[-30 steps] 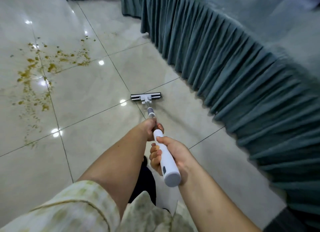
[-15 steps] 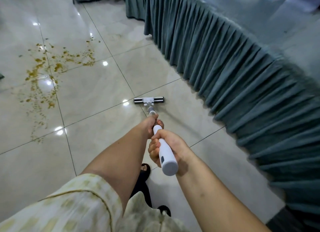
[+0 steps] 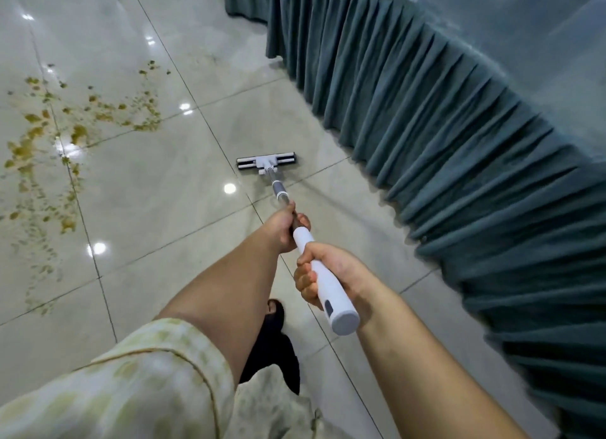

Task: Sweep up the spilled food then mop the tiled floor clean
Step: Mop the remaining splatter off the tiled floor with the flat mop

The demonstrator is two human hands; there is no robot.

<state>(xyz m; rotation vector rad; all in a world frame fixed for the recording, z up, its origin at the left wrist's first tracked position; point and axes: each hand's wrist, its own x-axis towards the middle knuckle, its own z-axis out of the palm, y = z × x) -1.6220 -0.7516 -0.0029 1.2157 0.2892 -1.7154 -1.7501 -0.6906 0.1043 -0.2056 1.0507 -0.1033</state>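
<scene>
The left hand (image 3: 283, 227) curls round the flat mop (image 3: 267, 163) ahead of the right hand (image 3: 328, 274), which clasps its white grip (image 3: 329, 296); it looks stiff and light, its head resting beyond them, spilled food (image 3: 65, 137) well leftward.

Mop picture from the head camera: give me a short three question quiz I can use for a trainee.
1. True or false: the mop head rests on the spilled food.
2. Which hand holds the white end of the handle? A left, B right, C neither.
3. Fill in: the pleated table skirt hangs to the mop head's ____.
Key: 1 false, it sits on bare tile apart from the spill. 2 B, the right hand; the left hand grips farther down. 3 right.
</scene>
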